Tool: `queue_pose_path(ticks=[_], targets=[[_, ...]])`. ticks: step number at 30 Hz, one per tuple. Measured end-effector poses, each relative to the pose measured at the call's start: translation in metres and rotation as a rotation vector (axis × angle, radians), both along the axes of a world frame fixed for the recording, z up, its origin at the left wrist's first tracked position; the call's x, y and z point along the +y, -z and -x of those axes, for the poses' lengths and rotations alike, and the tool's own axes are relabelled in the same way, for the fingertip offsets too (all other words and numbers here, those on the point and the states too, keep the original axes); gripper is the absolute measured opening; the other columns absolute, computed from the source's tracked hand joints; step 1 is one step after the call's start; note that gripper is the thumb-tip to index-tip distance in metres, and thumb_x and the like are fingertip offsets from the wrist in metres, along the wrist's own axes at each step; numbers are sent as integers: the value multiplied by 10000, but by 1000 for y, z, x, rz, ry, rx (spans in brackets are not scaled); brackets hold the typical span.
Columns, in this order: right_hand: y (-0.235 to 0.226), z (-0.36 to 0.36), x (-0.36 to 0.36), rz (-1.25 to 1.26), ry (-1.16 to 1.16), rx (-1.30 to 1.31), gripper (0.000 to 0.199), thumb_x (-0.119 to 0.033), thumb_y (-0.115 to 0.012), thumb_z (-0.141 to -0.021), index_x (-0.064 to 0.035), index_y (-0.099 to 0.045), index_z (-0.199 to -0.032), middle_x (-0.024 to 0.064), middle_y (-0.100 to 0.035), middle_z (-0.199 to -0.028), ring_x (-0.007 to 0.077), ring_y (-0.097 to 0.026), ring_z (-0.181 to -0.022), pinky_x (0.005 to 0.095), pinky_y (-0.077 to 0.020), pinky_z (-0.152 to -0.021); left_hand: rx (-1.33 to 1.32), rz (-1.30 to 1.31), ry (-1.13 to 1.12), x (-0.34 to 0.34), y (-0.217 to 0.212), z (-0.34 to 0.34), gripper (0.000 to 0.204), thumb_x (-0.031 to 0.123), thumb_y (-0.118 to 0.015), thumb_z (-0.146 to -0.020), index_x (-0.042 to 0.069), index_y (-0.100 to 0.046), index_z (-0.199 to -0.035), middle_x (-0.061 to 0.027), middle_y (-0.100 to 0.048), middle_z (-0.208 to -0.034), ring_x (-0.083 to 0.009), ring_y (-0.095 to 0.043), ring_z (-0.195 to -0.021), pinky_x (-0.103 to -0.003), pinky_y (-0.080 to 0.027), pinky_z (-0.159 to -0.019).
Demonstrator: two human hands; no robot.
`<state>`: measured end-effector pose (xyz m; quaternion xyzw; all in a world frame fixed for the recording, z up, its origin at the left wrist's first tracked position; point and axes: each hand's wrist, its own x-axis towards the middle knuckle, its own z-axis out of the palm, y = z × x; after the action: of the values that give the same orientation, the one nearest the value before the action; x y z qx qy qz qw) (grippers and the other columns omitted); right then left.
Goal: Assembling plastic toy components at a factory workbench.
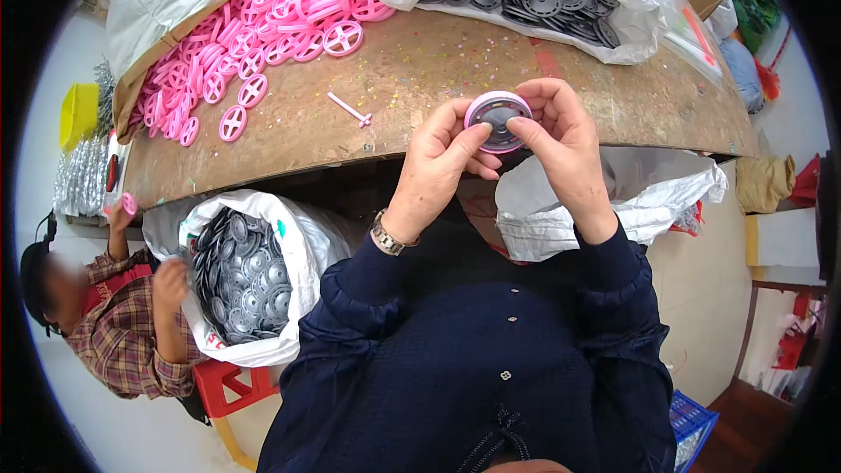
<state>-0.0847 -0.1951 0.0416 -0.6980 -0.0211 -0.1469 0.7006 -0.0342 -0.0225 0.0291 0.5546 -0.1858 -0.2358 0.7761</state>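
Note:
Over the table's near edge, both of my hands hold a small plastic wheel, a dark grey disc [501, 112] seated inside a pink ring [477, 102]. My left hand [435, 156] grips its left side, thumb on the disc's face and fingers behind. On the opposite side my right hand [561, 140] is closed round the rim, its thumb also pressed on the disc. Loose pink spoked rings [342, 38] lie heaped at the far left of the table. Dark grey discs [543, 4] fill a white plastic sack [632, 54] at the back.
A small pink stick [349, 109] lies on the brown tabletop [298, 131]. Below its edge stands a white sack [302, 298] of grey discs, beside a red stool [229, 390]. Another person [131, 324] works at the left. A white bag [561, 232] hangs open at the right.

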Motion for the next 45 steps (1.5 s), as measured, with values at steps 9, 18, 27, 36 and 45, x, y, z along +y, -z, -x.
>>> queue_pose_path(ticks=[9,18,27,36,45], targets=[[-2,4,-4,124,-27,27,199,-70,-665,-895,0,-661,-1081,46,-689,-937,96,-626,-829,256,-511,-727,-332,-54,-73,0,11,1,222,116,-535,-1020,-14,-539,-1201,-86,-651,-1006,-123,-666,-768,-247,-570,-632],[-9,19,7,312,83,-98,117,-38,-661,-887,10,-662,-993,28,-659,-851,83,-595,-759,246,-483,-684,-640,-251,-188,-1,4,7,158,109,-559,-1006,-16,-597,-1094,-53,-638,-920,-95,-636,-682,-210,-520,-590],[13,5,-3,34,57,48,101,-53,-650,-905,6,-661,-986,-7,-651,-856,55,-579,-786,226,-474,-697,-324,-202,-44,-12,-1,1,235,105,-577,-993,5,-552,-1205,-57,-620,-955,-90,-620,-678,-216,-530,-580],[1,10,-7,200,-50,90,227,-43,-618,-926,2,-583,-1146,28,-636,-1026,91,-605,-914,246,-491,-823,-198,-165,24,-5,-2,2,327,36,-544,-984,20,-478,-1304,-62,-621,-974,-94,-626,-695,-229,-550,-581],[14,17,1,236,125,-78,265,-16,-645,-871,3,-593,-1130,98,-669,-916,163,-644,-840,292,-511,-748,-376,-168,-99,-15,12,14,357,33,-567,-969,25,-494,-1318,-49,-622,-971,-53,-576,-623,-189,-480,-507]])
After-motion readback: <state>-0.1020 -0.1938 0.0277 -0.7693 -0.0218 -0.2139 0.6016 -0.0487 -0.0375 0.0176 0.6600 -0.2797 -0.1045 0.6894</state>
